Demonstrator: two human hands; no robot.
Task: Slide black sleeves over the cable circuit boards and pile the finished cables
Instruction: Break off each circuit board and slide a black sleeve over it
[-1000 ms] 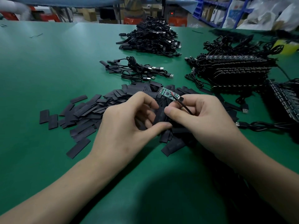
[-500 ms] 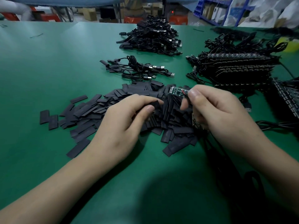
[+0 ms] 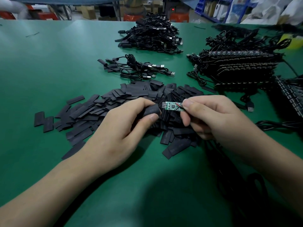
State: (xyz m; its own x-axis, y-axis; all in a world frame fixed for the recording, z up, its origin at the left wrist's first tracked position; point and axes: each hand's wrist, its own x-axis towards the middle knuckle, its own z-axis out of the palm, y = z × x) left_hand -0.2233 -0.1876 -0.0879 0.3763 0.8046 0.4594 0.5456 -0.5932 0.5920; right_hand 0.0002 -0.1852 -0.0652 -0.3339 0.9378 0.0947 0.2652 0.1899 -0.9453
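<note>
Head view puts our two hands at the centre, over the heap of sleeves. Our left grip [image 3: 118,128] is clamped, thumb against forefinger, on a short, flattened black sleeve [image 3: 150,110] of soft tubing. We judge it is squeezed at the edges so that its mouth bows open toward the right. Our right grip [image 3: 218,122] pinches the wired end of a small green rectangular circuit board [image 3: 172,106], where thin red leads join it. That leaves the bare pin end free and pointing left at the sleeve's mouth. Board and sleeve sit just beside each other on one line, and we see no overlap yet, so the slide-on seems about to begin. The board's cable drops out of sight beneath our palm. Directly under both hands lies the wide heap of loose black sleeves [image 3: 131,94], kept there, we think, so the next one is always in reach. Beyond it rests a small bundle of coiled black cables with silver USB plugs [image 3: 131,68], their near ends already dark-covered; we take it for the finished pile just started. A much larger tangled mound of black cables [image 3: 150,38] sits farther back. To the right stands a layered stack of bare boards with their black cables [image 3: 237,68], on the side of the hand that fetches them. All of it lies on the green-matted counter [image 3: 49,63].
</note>
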